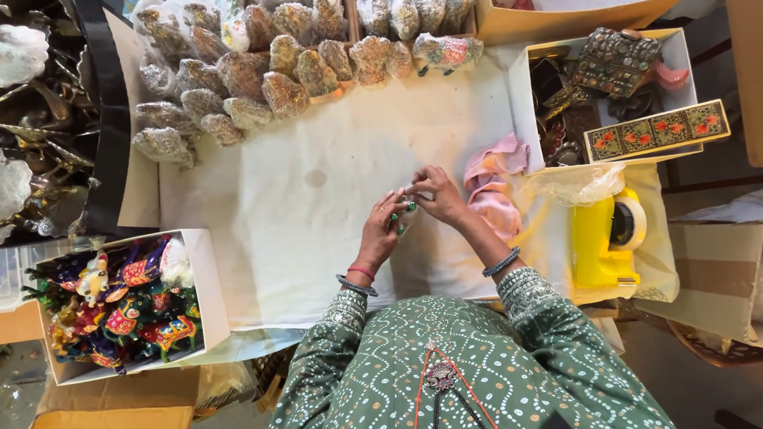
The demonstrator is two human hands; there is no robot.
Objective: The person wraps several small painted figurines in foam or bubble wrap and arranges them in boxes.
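Over the white paper-covered table (pixel 313 235), my left hand (pixel 384 232) and my right hand (pixel 437 194) meet at the middle. The left hand's fingers curl around a small green item (pixel 397 219), mostly hidden in the palm. My right hand pinches something tiny at the top of it, too small to make out. Both wrists wear bangles.
Several plastic-wrapped figurines (pixel 286 58) lie in rows at the far edge. A white box of colourful animal figures (pixel 121 302) stands left. A pink cloth (pixel 493 187), a yellow tape dispenser (pixel 604 233) and a box of ornate boxes (pixel 628 97) sit right. Metal ornaments (pixel 11 112) fill the far left.
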